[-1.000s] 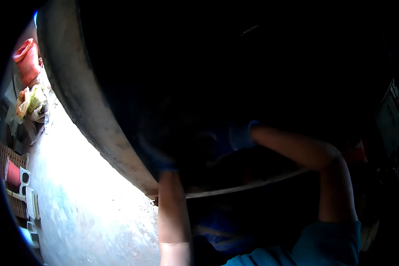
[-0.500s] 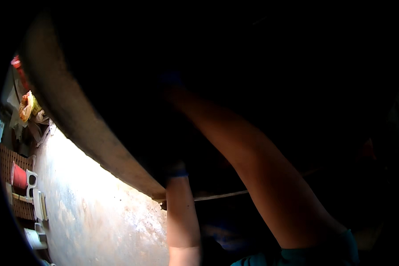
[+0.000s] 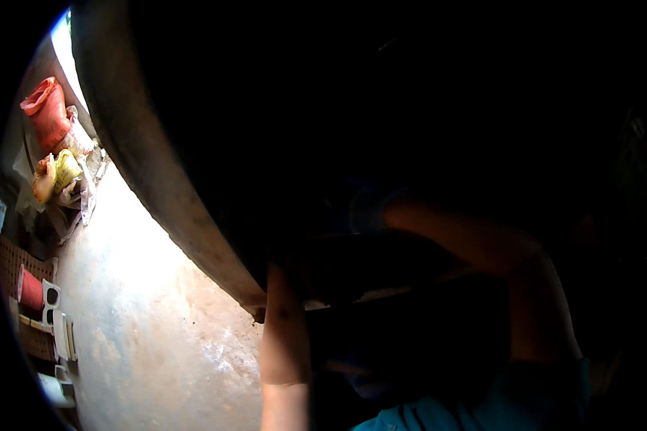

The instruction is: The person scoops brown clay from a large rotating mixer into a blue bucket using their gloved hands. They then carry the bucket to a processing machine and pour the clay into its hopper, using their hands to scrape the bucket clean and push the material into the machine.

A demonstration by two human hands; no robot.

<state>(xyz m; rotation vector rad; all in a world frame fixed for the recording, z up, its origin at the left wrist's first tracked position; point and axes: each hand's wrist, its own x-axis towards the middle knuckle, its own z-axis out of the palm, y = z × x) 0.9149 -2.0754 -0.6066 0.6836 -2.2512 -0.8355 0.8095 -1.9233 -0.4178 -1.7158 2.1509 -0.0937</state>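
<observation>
My left forearm [image 3: 285, 345] reaches up from the lower edge, and its hand vanishes in deep shadow just beyond a pale, worn edge [image 3: 194, 223]. From the right my bent right arm [image 3: 474, 241] stretches inward. A faint dark-blue band, seemingly a glove cuff, shows at my right hand [image 3: 370, 208]. That hand's fingers are lost in the dark, so what either hand holds or touches cannot be made out. Below the hands runs a thin lighter strip [image 3: 388, 293].
Bright, stained floor [image 3: 165, 323] lies at the left. Along the far left are a red sack [image 3: 48, 115], a yellow bag [image 3: 67, 167], a woven brown rack [image 3: 39, 337], a red bucket [image 3: 30, 287] and a white mug-like container [image 3: 56, 388]. Darkness covers the right side.
My right arm has bent more at the elbow, its hand moving right and down. My left hand has gone deeper into shadow. The view has shifted, showing more of the red sack.
</observation>
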